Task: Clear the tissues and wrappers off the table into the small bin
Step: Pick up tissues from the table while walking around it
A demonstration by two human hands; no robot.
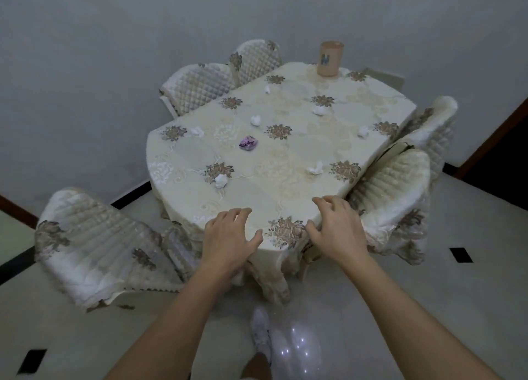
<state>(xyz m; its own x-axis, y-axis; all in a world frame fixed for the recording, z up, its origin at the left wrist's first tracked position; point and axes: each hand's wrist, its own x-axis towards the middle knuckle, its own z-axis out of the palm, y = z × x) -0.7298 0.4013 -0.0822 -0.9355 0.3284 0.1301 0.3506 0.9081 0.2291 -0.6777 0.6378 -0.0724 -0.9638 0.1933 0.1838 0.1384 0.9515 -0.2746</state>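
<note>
Several crumpled white tissues lie scattered on the cream floral tablecloth (285, 197); the nearest tissue (221, 180) sits at the left, another tissue (315, 169) at the right. A purple wrapper (249, 144) lies left of the middle. The small tan bin (330, 59) stands upright at the table's far end. My left hand (228, 237) and my right hand (337, 225) hover over the near edge of the table, fingers spread, holding nothing.
Chairs with quilted cream covers surround the table: one chair (94, 245) near left, one chair (397, 199) near right, two at the far left, one at the far right. A grey wall is behind. My white shoe (261, 334) is on the tiled floor.
</note>
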